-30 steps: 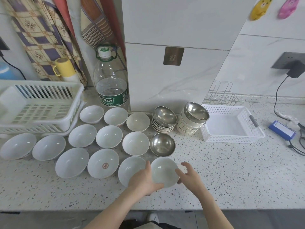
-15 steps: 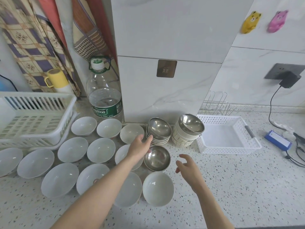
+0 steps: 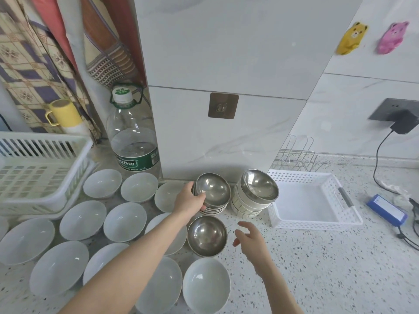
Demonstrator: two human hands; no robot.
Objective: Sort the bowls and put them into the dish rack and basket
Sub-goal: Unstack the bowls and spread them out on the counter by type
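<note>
Slotted white plastic dish rack (image 3: 40, 177) set at far left. Glossy white round bowls (image 3: 124, 222) laid mouth-up. Rim of steel bowl (image 3: 213, 189), topping plate stack, gripped by left hand (image 3: 189, 200). Right hand (image 3: 250, 242) held empty, fingers loosely spread. Perforated white basket (image 3: 317, 223) placed rightward.

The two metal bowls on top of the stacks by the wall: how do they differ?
The left metal bowl tops a low stack of shallow dishes, and the left hand grips its rim. The right metal bowl sits higher on cream ribbed bowls, tilted and untouched. Both are shiny steel and empty.
</note>
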